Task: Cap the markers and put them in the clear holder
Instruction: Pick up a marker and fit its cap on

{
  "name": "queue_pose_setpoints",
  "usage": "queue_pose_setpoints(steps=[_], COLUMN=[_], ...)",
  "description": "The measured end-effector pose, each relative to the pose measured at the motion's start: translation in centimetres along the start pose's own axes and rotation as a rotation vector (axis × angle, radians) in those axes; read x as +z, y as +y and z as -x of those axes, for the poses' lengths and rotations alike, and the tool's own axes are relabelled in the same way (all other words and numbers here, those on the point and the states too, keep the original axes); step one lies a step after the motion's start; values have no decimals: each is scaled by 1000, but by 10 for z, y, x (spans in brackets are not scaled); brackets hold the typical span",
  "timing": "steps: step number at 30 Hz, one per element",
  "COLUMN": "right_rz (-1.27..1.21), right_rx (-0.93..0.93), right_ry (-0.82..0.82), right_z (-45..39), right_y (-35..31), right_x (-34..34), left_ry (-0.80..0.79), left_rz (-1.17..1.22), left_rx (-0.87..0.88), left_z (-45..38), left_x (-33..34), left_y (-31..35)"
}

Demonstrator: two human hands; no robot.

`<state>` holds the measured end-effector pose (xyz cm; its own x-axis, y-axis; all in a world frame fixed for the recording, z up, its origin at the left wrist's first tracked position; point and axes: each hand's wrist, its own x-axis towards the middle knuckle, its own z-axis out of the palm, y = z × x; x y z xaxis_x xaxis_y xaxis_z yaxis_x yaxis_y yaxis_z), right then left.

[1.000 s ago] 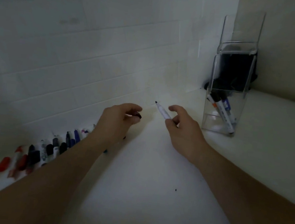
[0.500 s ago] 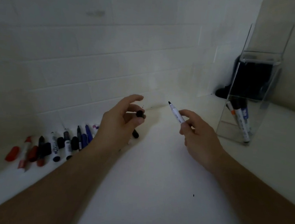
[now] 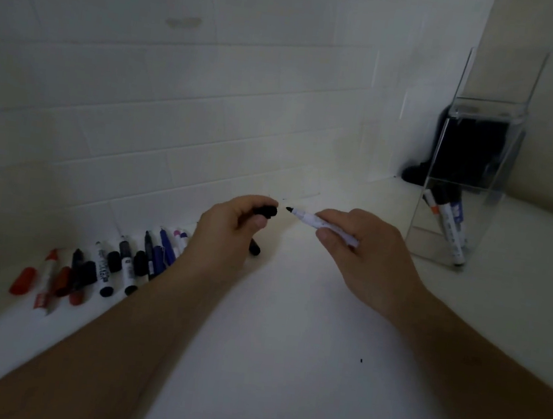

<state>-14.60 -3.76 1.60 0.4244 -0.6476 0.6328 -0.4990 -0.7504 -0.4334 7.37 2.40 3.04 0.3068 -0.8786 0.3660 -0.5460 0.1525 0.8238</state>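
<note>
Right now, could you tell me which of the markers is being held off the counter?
The white marker in the right hand, bare tip toward the black cap; the others lie along the wall or stand in the holder.

The clear holder [image 3: 451, 236] looks like glossy transparent plastic, its edges catching light. The worktop [image 3: 287, 348] is smooth, matt white. The wall tiles [image 3: 176, 111] are smooth with a faint sheen. The marker [image 3: 321, 224] has a smooth white plastic barrel; the cap [image 3: 265, 211] is matt black plastic.
</note>
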Motion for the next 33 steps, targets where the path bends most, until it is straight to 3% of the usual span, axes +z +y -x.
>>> queue_pose_setpoints(steps=[11, 16, 18, 23, 28, 33], right_rz=[115, 211, 226, 205, 232, 244], right_rx=[-56, -84, -99, -120, -138, -154], right_ry=[-20, -44, -63, -63, -67, -96], right_z=[0, 2, 3, 1, 2, 4], right_y=[3, 4, 2, 0, -4, -4], right_x=[3, 0, -1, -2, -3, -3], left_ry=[-17, -44, -77, -91, -234, -228], left_rz=[4, -360, -405, -455, -532, -524], left_rx=[99, 403, 459, 462, 388, 341], left_z=[4, 0, 0, 4, 9, 9], left_x=[6, 4, 4, 6, 7, 13], left_y=[3, -2, -3, 6, 10, 7])
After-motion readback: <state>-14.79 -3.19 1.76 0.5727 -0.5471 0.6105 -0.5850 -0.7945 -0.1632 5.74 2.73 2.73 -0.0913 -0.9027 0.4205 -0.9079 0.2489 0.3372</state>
